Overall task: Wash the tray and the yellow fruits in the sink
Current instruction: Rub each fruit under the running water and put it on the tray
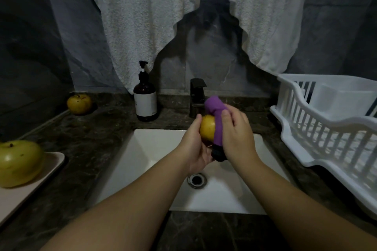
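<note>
Item 1: left hand (194, 146), above the white sink (155, 153), fingers curled round a yellow fruit (207, 127) and gripping it from the left side and below.

Item 2: right hand (237, 136), fingers wrapped over a purple cloth (216, 120), pressing it against the right side of the held fruit. The 2 hands are close together, with the fruit and cloth between them. A dark end of the cloth hangs below the right hand.

Item 3: tray (30, 187), pale, on the dark counter (81, 138) left of the sink, partly out of view at the left edge. A 2nd fruit (19, 162), yellow-green, sits on its far end.

Item 4: a 3rd fruit (79, 104), on the counter in the far left corner, well apart from the tray.

Item 5: brown pump bottle (145, 100) with a white label, upright behind the sink, left of the black tap (196, 96).

Item 6: white dish rack (326, 124), on the counter right of the sink.

Item 7: white towel (183, 6), hanging on the wall above the tap.

Item 8: drain (196, 179), in the sink floor below the hands.
</note>
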